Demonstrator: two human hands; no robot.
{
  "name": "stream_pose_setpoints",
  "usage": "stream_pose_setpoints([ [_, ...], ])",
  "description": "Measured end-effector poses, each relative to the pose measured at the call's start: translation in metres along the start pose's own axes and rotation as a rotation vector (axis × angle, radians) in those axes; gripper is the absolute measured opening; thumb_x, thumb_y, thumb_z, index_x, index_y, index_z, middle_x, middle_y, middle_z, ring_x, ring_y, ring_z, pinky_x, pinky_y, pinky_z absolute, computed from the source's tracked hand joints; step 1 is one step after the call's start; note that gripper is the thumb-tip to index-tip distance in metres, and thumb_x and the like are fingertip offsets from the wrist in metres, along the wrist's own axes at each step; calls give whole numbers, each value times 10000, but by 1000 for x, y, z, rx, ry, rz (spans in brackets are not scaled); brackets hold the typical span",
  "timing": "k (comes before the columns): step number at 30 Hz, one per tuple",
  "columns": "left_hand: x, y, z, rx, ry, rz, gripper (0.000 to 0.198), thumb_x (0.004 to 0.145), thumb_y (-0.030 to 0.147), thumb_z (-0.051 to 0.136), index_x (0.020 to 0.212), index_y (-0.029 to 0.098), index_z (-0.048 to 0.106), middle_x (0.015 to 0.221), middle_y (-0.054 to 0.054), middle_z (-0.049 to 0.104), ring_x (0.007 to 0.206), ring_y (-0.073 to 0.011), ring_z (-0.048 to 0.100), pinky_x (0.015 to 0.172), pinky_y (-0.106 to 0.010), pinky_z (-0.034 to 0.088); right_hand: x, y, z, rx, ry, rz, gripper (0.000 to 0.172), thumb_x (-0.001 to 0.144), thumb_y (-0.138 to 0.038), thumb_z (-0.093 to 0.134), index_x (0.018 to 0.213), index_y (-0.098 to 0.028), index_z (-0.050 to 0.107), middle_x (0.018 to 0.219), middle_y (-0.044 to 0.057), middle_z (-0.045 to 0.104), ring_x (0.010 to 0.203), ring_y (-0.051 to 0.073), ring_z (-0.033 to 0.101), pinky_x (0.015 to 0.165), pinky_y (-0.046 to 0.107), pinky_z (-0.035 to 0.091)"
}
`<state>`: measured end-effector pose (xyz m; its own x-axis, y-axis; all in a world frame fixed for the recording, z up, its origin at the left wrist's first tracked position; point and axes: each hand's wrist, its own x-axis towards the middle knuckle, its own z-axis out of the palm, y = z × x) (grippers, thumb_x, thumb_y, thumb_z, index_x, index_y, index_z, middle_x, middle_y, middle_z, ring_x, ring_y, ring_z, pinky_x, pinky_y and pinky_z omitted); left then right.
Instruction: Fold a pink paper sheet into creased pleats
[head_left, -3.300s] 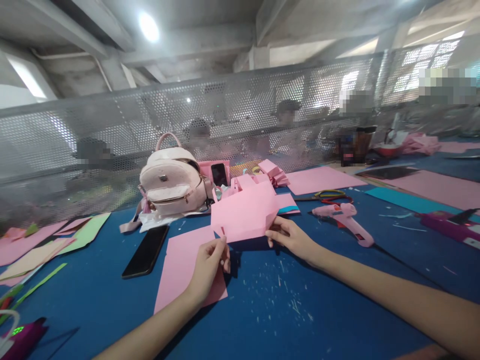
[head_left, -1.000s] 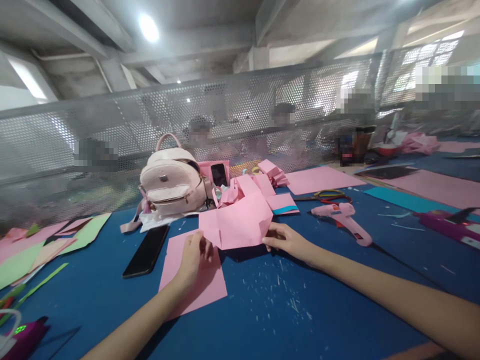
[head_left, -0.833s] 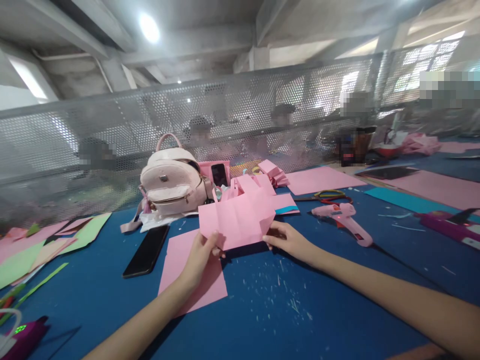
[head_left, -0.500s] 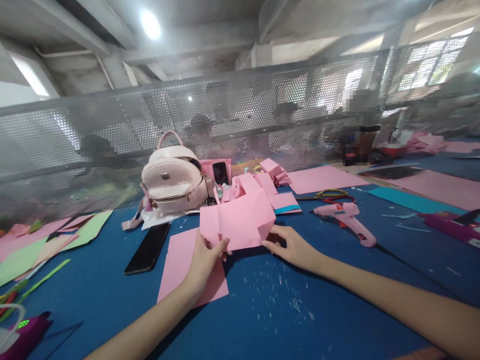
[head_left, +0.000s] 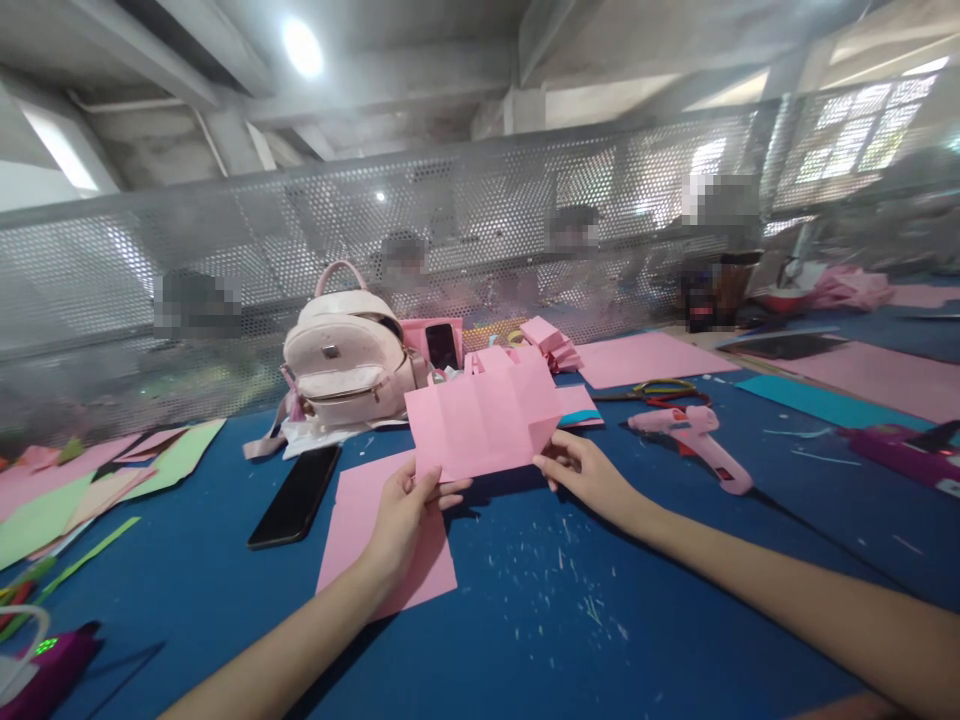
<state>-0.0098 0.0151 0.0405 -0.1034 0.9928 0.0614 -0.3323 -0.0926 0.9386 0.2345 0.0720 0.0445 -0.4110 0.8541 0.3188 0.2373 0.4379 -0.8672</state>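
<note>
A creased sheet of pink paper [head_left: 484, 425] is held up above the blue table, tilted, with several fold lines across it. My left hand [head_left: 409, 510] pinches its lower left edge between thumb and fingers. At the lower right corner, the fingertips of my right hand [head_left: 581, 470] grip the same sheet, where a small flap is bent. Beneath my left hand lies another flat pink sheet [head_left: 352, 535], partly covered by the wrist. Behind the held sheet, a folded pink paper stack [head_left: 551, 343] and other pink pieces are partly hidden.
A black phone [head_left: 295, 497] lies left of the flat sheet, before a pale pink backpack [head_left: 345, 350]. To the right are a pink glue gun [head_left: 701, 440] with a cord and scissors [head_left: 664, 390]. A perforated metal screen [head_left: 480, 250] runs along the back, with people beyond.
The held pink sheet has opened out flatter; its left part, folded over before, is now spread. Both hands have shifted slightly, still gripping its lower edge.
</note>
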Motion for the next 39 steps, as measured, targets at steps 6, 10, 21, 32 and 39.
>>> stream_pose_setpoints([
  [6,1,2,-3,65,7,-11,441,654,446,895,859,142,651,804,-78,738,859,-278,757,697,-298,597,2,1,0,63,5,39,345,849,-544,600,864,-205,536,681,-18,532,542,141,536,540,292,457],
  [10,-1,5,0,132,1,-16,426,658,412,897,895,122,694,825,-105,757,858,-295,757,719,-333,603,3,2,2,97,27,63,385,812,-547,646,929,-209,503,774,1,570,577,141,557,551,297,467],
  [21,1,8,-1,201,-8,9,391,666,421,882,863,137,698,830,-118,762,862,-316,753,708,-364,602,5,9,2,172,60,167,313,853,-502,553,786,-197,534,545,-28,546,427,97,415,435,255,309],
  [32,13,4,-20,197,30,-35,144,916,245,703,972,123,652,941,-41,707,860,-185,709,786,-353,584,5,5,-1,297,36,203,406,785,-572,697,782,-173,620,565,-13,575,460,88,398,454,260,261],
  [39,20,-8,-27,140,16,-100,223,958,283,654,1123,134,630,1103,-70,656,929,-192,668,804,-373,577,7,9,-1,370,0,200,419,781,-580,721,769,-172,625,565,-21,554,458,78,353,449,264,208],
])
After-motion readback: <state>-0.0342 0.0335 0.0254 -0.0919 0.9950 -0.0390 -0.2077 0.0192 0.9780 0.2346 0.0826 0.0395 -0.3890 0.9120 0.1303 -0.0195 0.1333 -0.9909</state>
